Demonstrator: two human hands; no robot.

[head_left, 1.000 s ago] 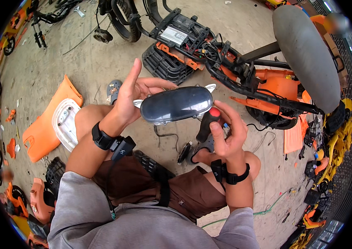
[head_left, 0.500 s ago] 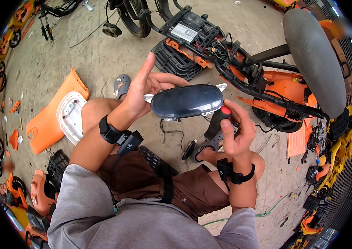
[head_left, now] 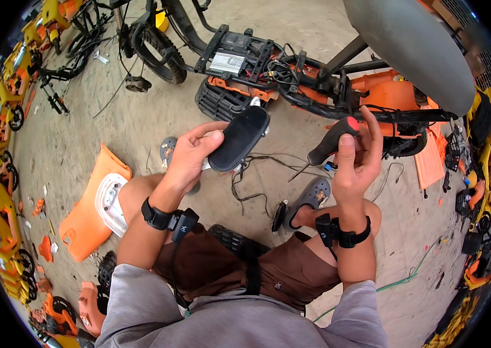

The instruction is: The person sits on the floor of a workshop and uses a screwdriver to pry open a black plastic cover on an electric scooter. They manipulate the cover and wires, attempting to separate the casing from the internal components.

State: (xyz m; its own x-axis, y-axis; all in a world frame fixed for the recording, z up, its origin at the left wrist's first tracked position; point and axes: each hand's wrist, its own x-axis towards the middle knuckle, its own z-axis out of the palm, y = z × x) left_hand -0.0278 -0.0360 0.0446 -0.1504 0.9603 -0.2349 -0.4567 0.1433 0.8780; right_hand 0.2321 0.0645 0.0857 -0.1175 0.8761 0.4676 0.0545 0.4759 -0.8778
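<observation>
My left hand [head_left: 188,155] is closed on the left end of an oval unit [head_left: 241,138] with a dark smooth face and pale mounting tabs, the thumb on its front. The unit is tilted, its far end up and to the right. A black cable [head_left: 238,188] lies under it, partly hidden by the unit. Off to the right, my right hand [head_left: 357,162] grips a screwdriver [head_left: 328,143] by its black, red-ended handle. Its thin shaft points down and left, apart from the unit.
A stripped scooter frame [head_left: 292,84] with a long grey seat [head_left: 416,49] stands ahead. An orange panel [head_left: 92,203] with a white piece [head_left: 111,197] lies left of my knee. A small dark part [head_left: 279,216] rests by my shoe [head_left: 309,200]. Yellow scooters [head_left: 5,191] line the left.
The oval unit has turned from level to tilted, and my left thumb now presses its face. My right hand has moved right with the screwdriver, away from the unit. The view has shifted.
</observation>
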